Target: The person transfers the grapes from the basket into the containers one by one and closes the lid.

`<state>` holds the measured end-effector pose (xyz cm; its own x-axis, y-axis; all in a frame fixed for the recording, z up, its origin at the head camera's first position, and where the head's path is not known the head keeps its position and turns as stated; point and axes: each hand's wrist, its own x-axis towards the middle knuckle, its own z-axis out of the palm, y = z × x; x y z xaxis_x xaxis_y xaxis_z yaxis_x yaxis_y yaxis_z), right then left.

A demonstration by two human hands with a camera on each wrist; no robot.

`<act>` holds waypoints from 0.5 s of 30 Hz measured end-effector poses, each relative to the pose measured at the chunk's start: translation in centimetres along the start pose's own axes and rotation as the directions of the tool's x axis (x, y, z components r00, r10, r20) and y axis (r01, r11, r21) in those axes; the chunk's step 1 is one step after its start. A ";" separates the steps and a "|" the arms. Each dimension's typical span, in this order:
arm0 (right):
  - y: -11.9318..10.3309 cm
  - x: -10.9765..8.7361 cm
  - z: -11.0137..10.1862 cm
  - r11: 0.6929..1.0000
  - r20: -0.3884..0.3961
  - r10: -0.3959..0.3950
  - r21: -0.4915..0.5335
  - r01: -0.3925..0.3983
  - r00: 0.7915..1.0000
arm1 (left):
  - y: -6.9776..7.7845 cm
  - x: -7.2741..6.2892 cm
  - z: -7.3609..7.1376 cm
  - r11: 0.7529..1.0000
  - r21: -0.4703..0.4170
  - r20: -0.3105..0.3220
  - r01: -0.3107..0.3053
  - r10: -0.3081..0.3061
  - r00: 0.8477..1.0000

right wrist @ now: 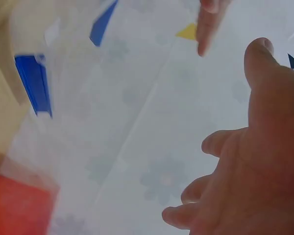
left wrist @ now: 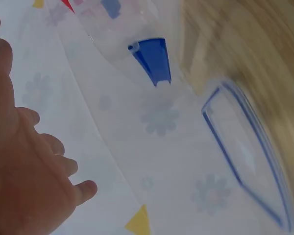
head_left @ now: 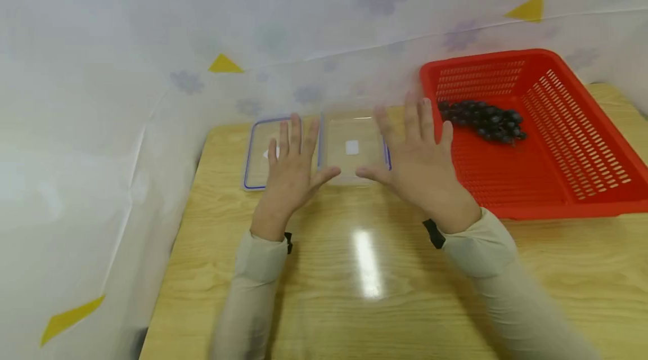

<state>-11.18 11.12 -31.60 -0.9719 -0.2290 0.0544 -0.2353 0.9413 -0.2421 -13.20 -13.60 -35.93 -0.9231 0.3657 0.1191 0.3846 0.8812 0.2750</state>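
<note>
Both hands are held up over the table with fingers spread, holding nothing. In the head view the left hand (head_left: 291, 180) overlaps a clear lid (head_left: 255, 171) with a blue seal, lying at the back of the table. The right hand (head_left: 420, 166) overlaps the right side of a clear plastic container (head_left: 334, 166) and the near left edge of a red basket. The container has blue clips (left wrist: 154, 58) and a white square label (head_left: 351, 147). In the right wrist view another blue clip (right wrist: 34, 83) shows beyond the right hand's fingers.
The red slatted basket (head_left: 526, 185) stands at the right of the wooden table (head_left: 324, 304), with a bunch of dark grapes (head_left: 483, 119) inside. Flower-patterned white sheeting (head_left: 324, 17) with yellow triangles rises behind and left of the table.
</note>
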 end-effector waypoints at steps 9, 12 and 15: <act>4.0 -0.1 -5.7 1.000 0.067 0.019 0.002 -0.019 0.998 | 0.3 2.4 2.4 0.970 -0.242 0.068 0.023 -0.007 0.998; 6.8 0.5 -7.4 0.999 0.086 0.021 0.034 -0.024 0.996 | 0.3 3.0 3.6 0.952 -0.299 0.101 0.063 -0.034 0.994; 10.0 1.9 -8.4 0.995 0.114 0.016 0.095 -0.027 0.993 | 0.2 3.5 4.6 0.936 -0.332 0.139 0.114 -0.071 0.988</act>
<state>-15.42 22.17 -25.78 -0.9688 -0.2405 -0.0600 -0.2075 0.9193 -0.3343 -16.36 -10.79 -39.82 -0.9397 0.3404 -0.0341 0.2565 0.7671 0.5880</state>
